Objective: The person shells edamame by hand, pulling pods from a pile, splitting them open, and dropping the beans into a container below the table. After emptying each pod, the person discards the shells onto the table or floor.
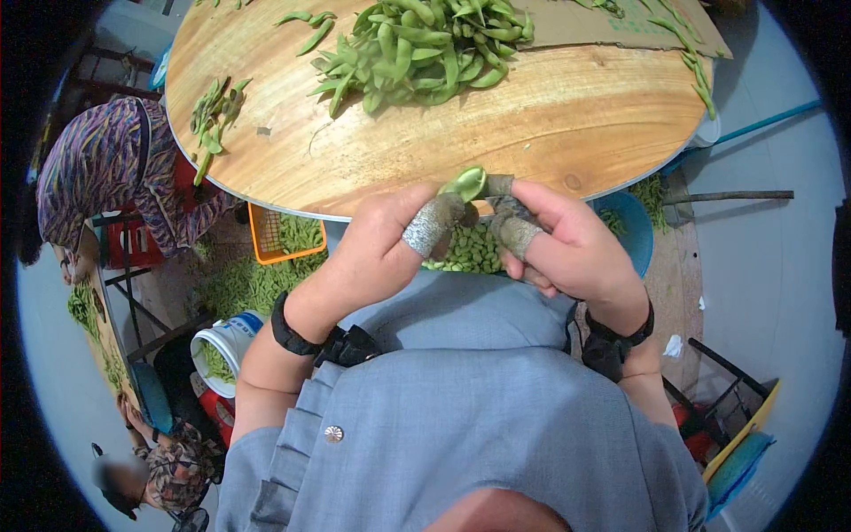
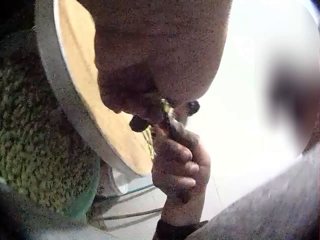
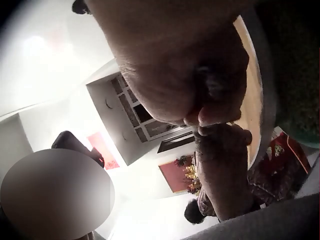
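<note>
Just over the near edge of the round wooden table (image 1: 612,133), the left hand (image 1: 383,239) pinches a green bean pod (image 1: 464,183) with thumb and fingers. The pod looks split, with a pale inner side showing. Touching close to it, the right hand (image 1: 576,244) has its fingers curled in at the pod's right side. Grey tape wraps cover some fingers of both hands. Below them, partly hidden, shelled green beans (image 1: 470,250) lie above the lap. In the left wrist view a bit of green (image 2: 166,106) shows between the hands; in the right wrist view the pod is hidden.
A heap of pods (image 1: 417,53) lies on the table, with cardboard (image 1: 620,35) at back right. An orange crate (image 1: 259,235), a white bucket (image 1: 232,341) and a blue basin (image 1: 636,232) stand below. Two people are at the left; loose pods cover floor there.
</note>
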`<state>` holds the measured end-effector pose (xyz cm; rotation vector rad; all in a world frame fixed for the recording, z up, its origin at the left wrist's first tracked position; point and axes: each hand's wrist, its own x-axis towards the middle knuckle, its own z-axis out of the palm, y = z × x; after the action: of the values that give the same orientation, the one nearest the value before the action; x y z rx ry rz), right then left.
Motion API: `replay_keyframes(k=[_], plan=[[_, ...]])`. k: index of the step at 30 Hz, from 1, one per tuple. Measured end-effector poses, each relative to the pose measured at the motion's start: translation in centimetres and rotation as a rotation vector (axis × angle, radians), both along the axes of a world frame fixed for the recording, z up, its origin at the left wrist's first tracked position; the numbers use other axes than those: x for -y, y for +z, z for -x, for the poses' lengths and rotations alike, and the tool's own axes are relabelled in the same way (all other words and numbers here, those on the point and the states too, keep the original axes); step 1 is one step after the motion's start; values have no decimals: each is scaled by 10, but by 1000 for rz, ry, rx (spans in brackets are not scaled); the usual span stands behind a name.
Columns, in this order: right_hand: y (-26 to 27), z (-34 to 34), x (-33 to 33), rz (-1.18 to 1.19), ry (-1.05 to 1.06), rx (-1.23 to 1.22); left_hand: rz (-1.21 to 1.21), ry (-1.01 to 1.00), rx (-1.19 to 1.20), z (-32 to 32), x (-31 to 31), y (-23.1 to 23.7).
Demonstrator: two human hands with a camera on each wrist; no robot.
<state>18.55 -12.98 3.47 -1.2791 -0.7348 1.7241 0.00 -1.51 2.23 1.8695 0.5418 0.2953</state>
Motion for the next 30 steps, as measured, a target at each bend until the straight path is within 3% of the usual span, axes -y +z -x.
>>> replay_keyframes(k=[2, 3, 5, 6, 9, 11, 12, 14, 15, 16, 17, 18, 19, 20, 22, 24, 26, 30], plan=[[-6, -2, -3, -138, -33, 239, 36, -40, -118, 1, 1, 4], [-13, -1, -8, -190, -123, 240, 36, -41, -120, 0, 4, 2], [-34, 2, -19, -263, -169, 332, -203, -25, -43, -4, 11, -7], [-39, 4, -22, -336, -209, 426, -202, -32, -47, -3, 12, -9], [-32, -3, -20, -187, -149, 145, -236, -82, -44, 3, 10, -10], [-31, -5, -18, -121, -76, 13, 503, -144, -17, 9, 5, -5], [-28, -5, -17, -114, -63, 17, 505, -143, -20, 9, 5, -7], [-33, -2, -14, -103, -50, 20, 862, -69, 5, 8, 4, -11], [-44, 1, -13, -252, -94, 149, 709, -74, -32, 9, 6, -11], [-49, 3, -13, -400, -138, 278, 710, -74, -33, 9, 5, -11], [-48, 3, -13, -398, -139, 277, 508, -114, -75, 9, 4, -9], [-45, 3, -12, -497, -134, 491, 306, -153, -117, 10, 4, -8], [-43, 4, -11, -595, -127, 706, 309, -154, -120, 10, 2, -6], [-44, 4, -10, -594, -126, 704, 348, -187, -149, 10, 1, -4], [-45, 6, -8, -769, -91, 1019, 386, -218, -178, 13, 0, -5], [-49, 10, -6, -740, -176, 981, 744, -157, -164, 16, 0, -10], [-50, 10, -3, -709, -264, 943, 680, -71, -161, 16, 3, -10], [-49, 4, 7, -606, -42, 885, 431, 102, -168, 25, 6, -29]])
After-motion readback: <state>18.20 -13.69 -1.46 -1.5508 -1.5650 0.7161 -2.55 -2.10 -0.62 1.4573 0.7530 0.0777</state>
